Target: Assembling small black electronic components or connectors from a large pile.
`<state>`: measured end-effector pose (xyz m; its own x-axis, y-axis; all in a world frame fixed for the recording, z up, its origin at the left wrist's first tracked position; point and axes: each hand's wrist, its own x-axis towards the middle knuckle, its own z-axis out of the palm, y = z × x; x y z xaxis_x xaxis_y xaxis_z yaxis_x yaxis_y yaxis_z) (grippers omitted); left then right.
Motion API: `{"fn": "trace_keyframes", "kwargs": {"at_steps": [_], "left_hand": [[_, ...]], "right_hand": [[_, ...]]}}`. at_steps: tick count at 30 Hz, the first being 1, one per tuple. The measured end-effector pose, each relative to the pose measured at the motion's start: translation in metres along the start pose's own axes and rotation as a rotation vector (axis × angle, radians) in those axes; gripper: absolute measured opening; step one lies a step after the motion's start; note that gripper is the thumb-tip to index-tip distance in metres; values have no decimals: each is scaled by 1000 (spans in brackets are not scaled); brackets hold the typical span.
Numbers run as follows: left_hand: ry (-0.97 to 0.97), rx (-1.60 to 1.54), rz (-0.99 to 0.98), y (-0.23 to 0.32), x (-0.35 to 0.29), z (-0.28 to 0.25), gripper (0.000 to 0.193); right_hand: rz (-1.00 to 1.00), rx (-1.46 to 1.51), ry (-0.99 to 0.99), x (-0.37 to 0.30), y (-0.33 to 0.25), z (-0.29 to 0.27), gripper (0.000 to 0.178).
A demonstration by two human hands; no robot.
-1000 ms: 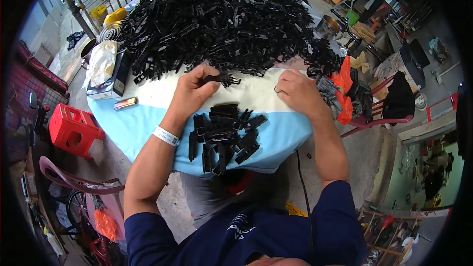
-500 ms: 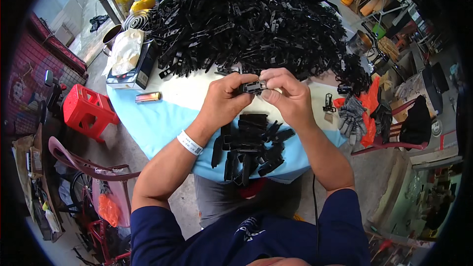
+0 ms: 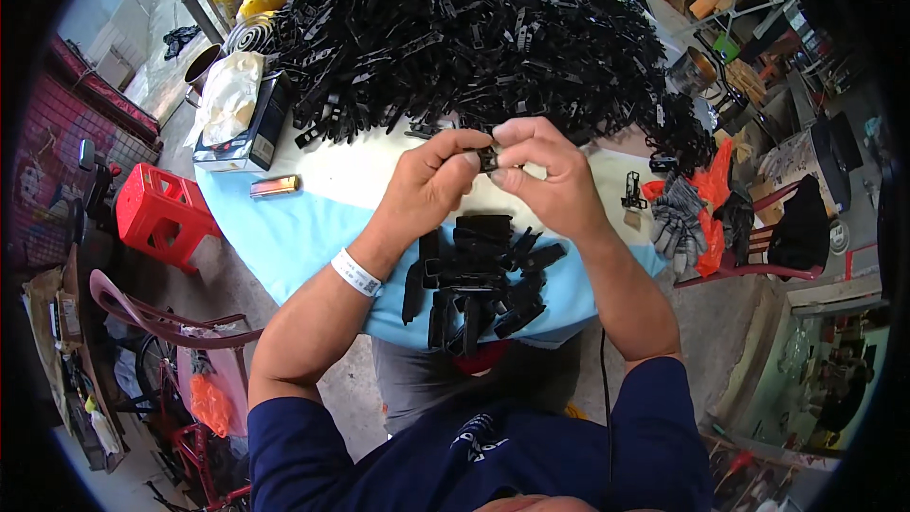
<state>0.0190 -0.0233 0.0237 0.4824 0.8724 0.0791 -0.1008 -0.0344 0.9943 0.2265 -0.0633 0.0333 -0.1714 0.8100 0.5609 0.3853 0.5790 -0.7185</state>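
Note:
Between my two hands is a small black plastic part (image 3: pixel 488 160), mostly covered by the fingers. My left hand (image 3: pixel 431 182) is closed on it, thumb and forefinger pinching. My right hand (image 3: pixel 550 173) pinches at its right end with thumb and fingertips; whether a second small piece is in them I cannot make out. Just beyond the hands rises a large heap of similar black plastic parts (image 3: pixel 455 47). On the near side, below my hands, lies a smaller loose group of black plastic pieces (image 3: pixel 474 280).
A light blue and cream cloth (image 3: pixel 313 242) covers the table. On its left are a lighter (image 3: pixel 275 187) and a box (image 3: pixel 251 144) with a crumpled pale bag (image 3: pixel 230 100). To the right lie grey gloves (image 3: pixel 678 218) beside an orange bag (image 3: pixel 713 199). A red stool (image 3: pixel 161 213) stands left.
The black part now shows less, turned and more covered by my left thumb. My left hand has shifted slightly, and both hands still meet at the part. The view has moved a little.

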Motion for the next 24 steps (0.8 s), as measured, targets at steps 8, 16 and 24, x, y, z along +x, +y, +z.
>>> {"fn": "trace_keyframes", "kwargs": {"at_steps": [8,16,24], "left_hand": [[-163,107,28,-10,2,0,21],[-441,73,-95,-1,-4,4,23],[-360,144,-48,-6,1,4,24]], "right_hand": [[361,-97,205,5,18,-56,12],[394,-529,-53,-6,23,-65,18],[438,-512,133,-4,31,-77,21]]}}
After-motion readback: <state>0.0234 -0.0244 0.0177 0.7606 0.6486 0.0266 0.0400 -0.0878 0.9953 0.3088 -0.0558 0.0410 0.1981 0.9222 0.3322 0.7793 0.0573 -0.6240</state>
